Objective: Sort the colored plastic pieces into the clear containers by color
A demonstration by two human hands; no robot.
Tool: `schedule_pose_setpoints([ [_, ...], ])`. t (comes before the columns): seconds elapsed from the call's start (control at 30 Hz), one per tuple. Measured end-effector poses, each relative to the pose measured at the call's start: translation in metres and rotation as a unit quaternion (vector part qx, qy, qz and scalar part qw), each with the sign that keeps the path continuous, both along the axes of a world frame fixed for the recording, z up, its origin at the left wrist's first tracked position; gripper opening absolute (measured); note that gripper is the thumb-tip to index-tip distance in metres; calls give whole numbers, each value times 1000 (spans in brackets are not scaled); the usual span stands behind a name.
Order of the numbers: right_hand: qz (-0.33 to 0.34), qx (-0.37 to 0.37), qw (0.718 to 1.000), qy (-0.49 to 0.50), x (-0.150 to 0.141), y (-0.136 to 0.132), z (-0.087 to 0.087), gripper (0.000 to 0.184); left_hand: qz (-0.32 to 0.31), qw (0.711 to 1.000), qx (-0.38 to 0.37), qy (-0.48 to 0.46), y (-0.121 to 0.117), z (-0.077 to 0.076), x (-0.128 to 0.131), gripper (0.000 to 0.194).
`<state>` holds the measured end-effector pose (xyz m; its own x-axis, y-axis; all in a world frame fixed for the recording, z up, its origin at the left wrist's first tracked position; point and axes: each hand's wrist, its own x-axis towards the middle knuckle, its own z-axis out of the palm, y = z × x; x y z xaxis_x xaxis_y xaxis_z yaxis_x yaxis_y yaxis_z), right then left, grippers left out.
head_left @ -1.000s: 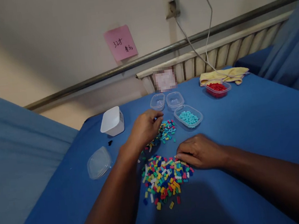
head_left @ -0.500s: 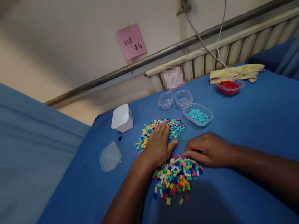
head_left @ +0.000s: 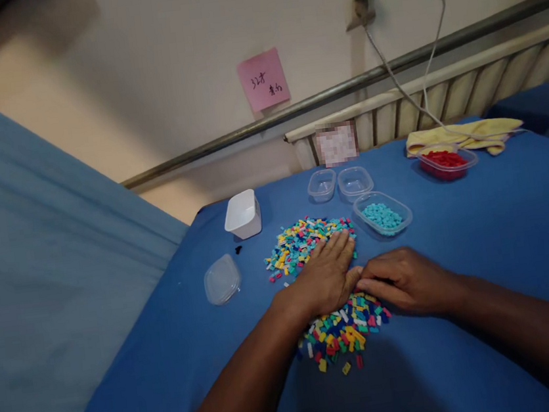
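My left hand (head_left: pixel 329 274) lies palm down, fingers stretched out, over the right part of a far pile of small coloured toy bricks (head_left: pixel 292 247). Its thumb points at the fingertips of my right hand (head_left: pixel 407 281) and seems to touch them. That right hand is closed, thumb and forefinger pressed together; whatever they may hold is hidden. Under and in front of both hands spreads a nearer pile of mixed bricks (head_left: pixel 343 334). A clear tub of light blue bricks (head_left: pixel 408 216) stands just beyond my right hand.
Two clear tubs, one on the left (head_left: pixel 323 194) and one on the right (head_left: pixel 356 191), stand behind the far pile. A white box (head_left: pixel 251 220), a clear lid (head_left: pixel 222 280) and a small black item (head_left: pixel 238 250) lie left. A red-filled tub (head_left: pixel 465 161) touches a yellow cloth (head_left: pixel 474 132).
My left hand has gone from raised, curled fingers to lying flat on the far pile, then slid right towards my right hand. The right hand stays by the near pile. The view has swung left.
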<state>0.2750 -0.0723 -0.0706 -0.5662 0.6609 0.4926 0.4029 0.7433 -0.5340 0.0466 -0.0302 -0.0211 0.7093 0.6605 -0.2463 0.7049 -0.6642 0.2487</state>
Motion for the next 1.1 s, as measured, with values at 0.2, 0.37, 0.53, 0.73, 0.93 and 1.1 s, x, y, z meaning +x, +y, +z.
schedule_pose_setpoints([
  [0.2,-8,-6,1000,16,3,-2,-4,45,-31,999,-5,-26,-16,3,-3,75],
  [0.37,-4,-36,999,-12,3,-2,-4,45,110,991,13,-81,-12,21,-49,72],
  [0.53,-11,-49,999,-3,1,0,0,40,349,918,58,-179,12,-2,-103,87],
  [0.73,42,1,999,15,0,2,6,23,324,928,49,-175,14,-29,-84,90],
  [0.93,30,28,999,9,0,3,7,24,330,892,65,-301,2,-4,-80,78],
  [1.1,36,36,999,-8,-2,3,5,25,233,931,110,-257,-36,7,-99,47],
])
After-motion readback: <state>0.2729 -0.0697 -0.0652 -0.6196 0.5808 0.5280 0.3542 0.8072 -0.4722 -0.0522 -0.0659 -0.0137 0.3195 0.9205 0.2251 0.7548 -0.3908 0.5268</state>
